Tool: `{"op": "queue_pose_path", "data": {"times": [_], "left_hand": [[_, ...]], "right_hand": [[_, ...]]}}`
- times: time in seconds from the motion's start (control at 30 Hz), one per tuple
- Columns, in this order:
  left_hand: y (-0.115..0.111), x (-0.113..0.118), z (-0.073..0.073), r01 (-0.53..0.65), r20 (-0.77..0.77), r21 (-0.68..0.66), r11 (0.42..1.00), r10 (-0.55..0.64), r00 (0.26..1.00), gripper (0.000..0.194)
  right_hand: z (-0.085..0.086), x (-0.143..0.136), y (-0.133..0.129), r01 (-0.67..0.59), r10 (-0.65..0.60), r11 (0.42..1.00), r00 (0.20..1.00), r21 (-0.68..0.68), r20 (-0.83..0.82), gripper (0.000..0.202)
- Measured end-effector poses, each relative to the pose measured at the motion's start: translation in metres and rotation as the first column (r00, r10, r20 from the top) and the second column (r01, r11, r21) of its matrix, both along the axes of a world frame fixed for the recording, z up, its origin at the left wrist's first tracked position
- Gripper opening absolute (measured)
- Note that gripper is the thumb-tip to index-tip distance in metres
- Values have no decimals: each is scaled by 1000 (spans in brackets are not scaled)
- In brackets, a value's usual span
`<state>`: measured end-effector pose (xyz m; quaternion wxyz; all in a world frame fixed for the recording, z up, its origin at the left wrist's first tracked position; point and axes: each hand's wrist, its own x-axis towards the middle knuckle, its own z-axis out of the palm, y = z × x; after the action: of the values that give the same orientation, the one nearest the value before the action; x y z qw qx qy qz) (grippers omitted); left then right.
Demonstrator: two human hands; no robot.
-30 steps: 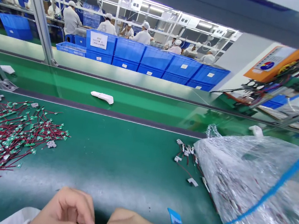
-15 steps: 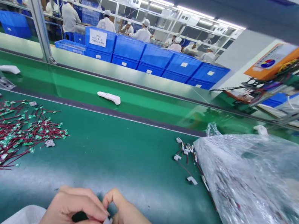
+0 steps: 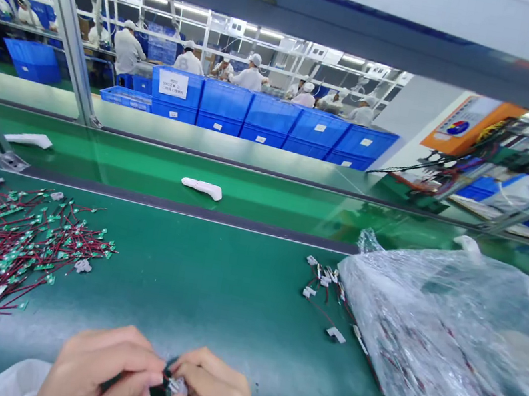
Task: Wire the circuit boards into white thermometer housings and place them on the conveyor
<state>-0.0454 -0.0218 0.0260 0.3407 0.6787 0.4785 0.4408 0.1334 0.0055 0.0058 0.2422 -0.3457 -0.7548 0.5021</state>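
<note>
Close to the worktable's near edge, my left hand [image 3: 107,368] pinches the end of a thin dark red wire [image 3: 166,377] between thumb and fingertips. My right hand [image 3: 217,389] grips a small whitish plastic part [image 3: 177,387] between thumb and forefinger. Fingertips of both hands nearly meet, and the wire runs up to the plastic part; whether it is fixed there I cannot tell. To the left lies a heap of small green circuit boards with red wires [image 3: 26,253]. Several loose white parts with wires [image 3: 322,278] lie to the right.
A clear plastic bag [image 3: 444,336] with wired parts fills the right side. Behind the worktable [image 3: 212,270], a green conveyor belt [image 3: 283,208] carries white curved housings [image 3: 202,188]. Metal posts [image 3: 71,37] rise at left. Blue bins [image 3: 225,100] and people in white stand beyond.
My hands have drawn slightly apart, the left one moving left. The plastic part now sits in my right fingers, with a wire showing between the hands. The view has tilted, and housings on the belt appear shifted right.
</note>
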Motion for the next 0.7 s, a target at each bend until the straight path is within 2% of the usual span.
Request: {"op": "queue_pose_path", "data": {"times": [0.1, 0.17, 0.23, 0.3, 0.4, 0.5, 0.6, 0.7], "left_hand": [[3, 2, -3, -32, 202, -58, 998, 43, 978, 18], [7, 6, -6, 18, 245, -50, 999, -5, 970, 30], [11, 10, -9, 121, 157, -66, 990, -110, 981, 21], [16, 15, -12, 168, 55, -70, 983, -165, 985, 12], [20, 18, -15, 110, 18, 34, 993, -110, 994, 15], [27, 19, -10, 46, 23, 135, 990, -49, 999, 17], [47, 18, 4, -46, -11, 192, 980, 49, 999, 16], [86, 15, 23, -89, -106, 216, 972, 114, 988, 16]], "right_hand": [[-6, 0, -1, -11, -16, 982, 990, -190, -140, 32], [-7, -1, 0, -18, -27, 972, 983, -236, -184, 33], [-7, -2, 3, -23, -18, 974, 984, -224, -180, 33], [-8, -2, 7, -20, -10, 979, 989, -202, -147, 32], [-6, -3, 14, -25, 7, 984, 995, -178, -101, 32], [8, -7, 24, 0, 0, 999, 1000, -43, -1, 23], [29, -9, 54, 10, -18, 996, 996, 86, 90, 17], [35, -1, 120, 35, -50, 982, 996, 188, 75, 11]]}}
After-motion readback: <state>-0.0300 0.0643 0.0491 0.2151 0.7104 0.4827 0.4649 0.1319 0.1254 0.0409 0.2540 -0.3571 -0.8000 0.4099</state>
